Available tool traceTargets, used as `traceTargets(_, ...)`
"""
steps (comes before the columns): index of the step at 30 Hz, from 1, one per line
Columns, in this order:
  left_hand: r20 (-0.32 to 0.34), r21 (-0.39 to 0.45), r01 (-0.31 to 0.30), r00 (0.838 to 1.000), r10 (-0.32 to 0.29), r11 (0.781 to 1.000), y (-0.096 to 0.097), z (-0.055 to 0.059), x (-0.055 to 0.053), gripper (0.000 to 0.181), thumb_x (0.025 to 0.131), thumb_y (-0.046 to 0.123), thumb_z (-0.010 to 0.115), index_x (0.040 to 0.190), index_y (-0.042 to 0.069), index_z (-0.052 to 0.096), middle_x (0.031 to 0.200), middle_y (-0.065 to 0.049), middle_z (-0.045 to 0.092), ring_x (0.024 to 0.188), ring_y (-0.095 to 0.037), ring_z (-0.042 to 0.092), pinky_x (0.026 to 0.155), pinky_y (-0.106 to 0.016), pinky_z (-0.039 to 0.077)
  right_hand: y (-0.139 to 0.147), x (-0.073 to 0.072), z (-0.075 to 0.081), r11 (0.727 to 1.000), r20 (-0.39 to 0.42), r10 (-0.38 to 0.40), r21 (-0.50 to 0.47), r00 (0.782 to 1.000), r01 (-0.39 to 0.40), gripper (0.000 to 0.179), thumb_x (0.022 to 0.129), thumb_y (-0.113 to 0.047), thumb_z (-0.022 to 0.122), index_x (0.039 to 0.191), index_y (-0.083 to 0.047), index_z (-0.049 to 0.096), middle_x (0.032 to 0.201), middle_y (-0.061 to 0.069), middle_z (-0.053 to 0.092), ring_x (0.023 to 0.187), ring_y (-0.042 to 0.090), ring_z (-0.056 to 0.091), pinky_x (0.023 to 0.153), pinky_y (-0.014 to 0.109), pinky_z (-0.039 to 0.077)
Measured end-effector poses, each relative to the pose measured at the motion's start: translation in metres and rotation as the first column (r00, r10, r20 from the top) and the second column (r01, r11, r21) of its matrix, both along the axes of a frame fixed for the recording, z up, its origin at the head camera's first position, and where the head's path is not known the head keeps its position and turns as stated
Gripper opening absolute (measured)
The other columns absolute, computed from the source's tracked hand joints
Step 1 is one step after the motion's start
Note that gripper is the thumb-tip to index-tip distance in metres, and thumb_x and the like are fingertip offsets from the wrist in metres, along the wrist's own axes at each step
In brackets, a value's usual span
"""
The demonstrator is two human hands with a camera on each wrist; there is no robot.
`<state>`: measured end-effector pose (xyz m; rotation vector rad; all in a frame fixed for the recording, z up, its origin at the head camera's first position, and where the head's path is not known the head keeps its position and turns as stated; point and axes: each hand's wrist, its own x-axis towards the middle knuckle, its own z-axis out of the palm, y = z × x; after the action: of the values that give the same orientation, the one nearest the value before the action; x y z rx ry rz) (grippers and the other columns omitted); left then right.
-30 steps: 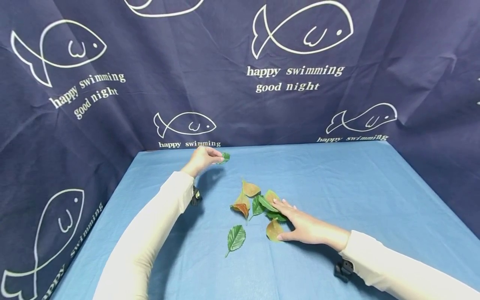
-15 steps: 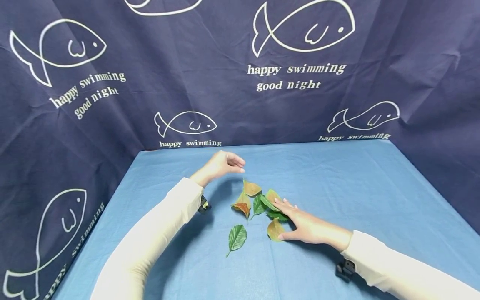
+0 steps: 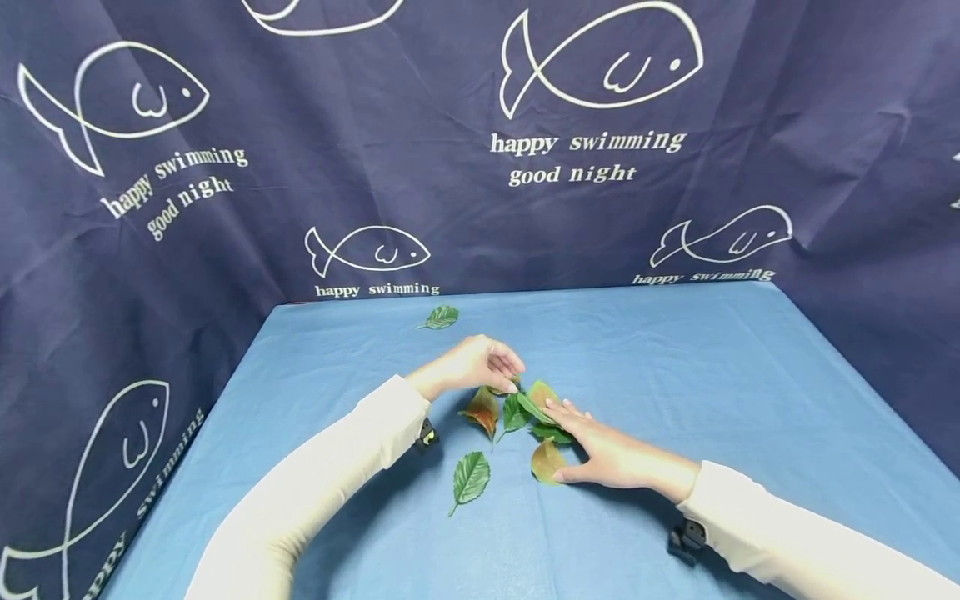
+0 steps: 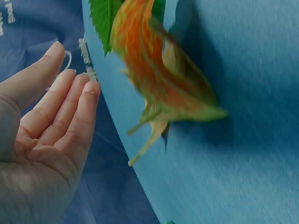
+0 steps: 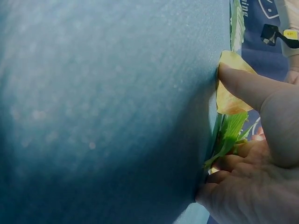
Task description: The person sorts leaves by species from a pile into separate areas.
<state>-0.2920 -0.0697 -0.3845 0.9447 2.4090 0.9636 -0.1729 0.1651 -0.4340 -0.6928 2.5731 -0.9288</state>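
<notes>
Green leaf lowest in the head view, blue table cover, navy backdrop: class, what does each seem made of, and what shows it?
Green leaf: perhaps plastic or coated fabric, slightly glossy, with crisp veins; a real leaf isn't ruled out.
Blue table cover: probably matte cloth, judging by faint creases.
Navy backdrop: likely matte printed fabric, hanging in soft folds.

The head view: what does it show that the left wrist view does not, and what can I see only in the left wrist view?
Only the head view: the right hand, the brown leaf by its thumb, and the green leaf lying apart, nearest the person.

Only the left wrist view: pale stems sticking out by the orange leaf; in the head view, the left hand seems to cover them.

Both: the left hand, the orange leaf, the blue table and the printed backdrop.
</notes>
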Motion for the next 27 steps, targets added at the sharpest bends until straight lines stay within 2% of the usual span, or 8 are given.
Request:
traceTargets(4, -0.006, -0.032, 0.026, 1.000, -0.026, 0.999, 0.006, -0.001, 0.007, 0.031, 0.079, 0.011, 0.080, 0.108, 0.003, 0.072, 0.100, -0.010, 0.074, 0.087, -0.012, 0.069, 0.077, -0.017, 0.055, 0.000, 0.001, 0.001, 1.000, 0.015, -0.002, -0.014, 1.000, 0.002, 0.091, 0.084, -0.035, 0.075, 0.152, -0.003, 0.026, 0.158, 0.023, 0.020, 0.146, 0.044, 0.013, 0.116, 0.063, 0.013)
traceTargets(8, -0.054, -0.054, 0.041, 0.998, -0.044, 0.998, 0.011, -0.004, 0.010, 0.027, 0.078, 0.010, 0.081, 0.103, 0.005, 0.073, 0.095, -0.006, 0.074, 0.083, -0.010, 0.068, 0.075, -0.016, 0.054, 0.001, 0.001, 0.001, 1.000, 0.022, 0.002, -0.026, 1.000, -0.001, 0.092, 0.084, -0.036, 0.075, 0.153, -0.003, 0.025, 0.158, 0.024, 0.018, 0.146, 0.045, 0.011, 0.115, 0.065, 0.012)
traceTargets(13, -0.097, -0.079, 0.040, 0.994, -0.048, 0.996, 0.013, -0.007, 0.012, 0.024, 0.075, 0.005, 0.082, 0.097, 0.007, 0.074, 0.091, -0.003, 0.073, 0.080, -0.010, 0.067, 0.072, -0.015, 0.054, 0.003, 0.000, 0.000, 0.999, 0.042, 0.014, -0.037, 0.999, -0.013, 0.091, 0.084, -0.035, 0.075, 0.154, -0.006, 0.023, 0.160, 0.021, 0.017, 0.146, 0.045, 0.009, 0.115, 0.066, 0.011)
traceTargets(18, -0.131, -0.096, 0.034, 0.990, -0.046, 0.995, 0.015, -0.011, 0.014, 0.022, 0.075, 0.003, 0.082, 0.094, 0.009, 0.073, 0.087, -0.002, 0.072, 0.078, -0.009, 0.066, 0.071, -0.015, 0.053, 0.005, -0.001, -0.001, 0.999, 0.040, 0.018, -0.047, 0.999, -0.016, 0.092, 0.083, -0.034, 0.075, 0.154, -0.006, 0.023, 0.159, 0.024, 0.015, 0.145, 0.048, 0.010, 0.113, 0.069, 0.013)
traceTargets(22, -0.188, -0.100, 0.017, 0.982, -0.035, 0.995, 0.018, -0.013, 0.015, 0.023, 0.075, 0.002, 0.081, 0.095, 0.008, 0.072, 0.088, -0.003, 0.070, 0.078, -0.010, 0.064, 0.071, -0.016, 0.052, 0.005, -0.001, -0.002, 0.999, 0.042, 0.006, -0.047, 0.999, -0.004, 0.092, 0.083, -0.035, 0.076, 0.154, -0.007, 0.024, 0.159, 0.026, 0.014, 0.144, 0.050, 0.011, 0.112, 0.069, 0.014)
traceTargets(27, -0.260, -0.088, 0.001, 0.965, -0.024, 0.996, 0.022, -0.015, 0.013, 0.026, 0.075, 0.003, 0.081, 0.098, 0.009, 0.071, 0.097, -0.009, 0.066, 0.087, -0.019, 0.063, 0.077, -0.022, 0.052, 0.005, -0.001, -0.004, 0.999, 0.069, -0.026, -0.040, 0.997, 0.029, 0.092, 0.082, -0.033, 0.077, 0.154, -0.010, 0.024, 0.159, 0.025, 0.013, 0.143, 0.051, 0.012, 0.111, 0.069, 0.016)
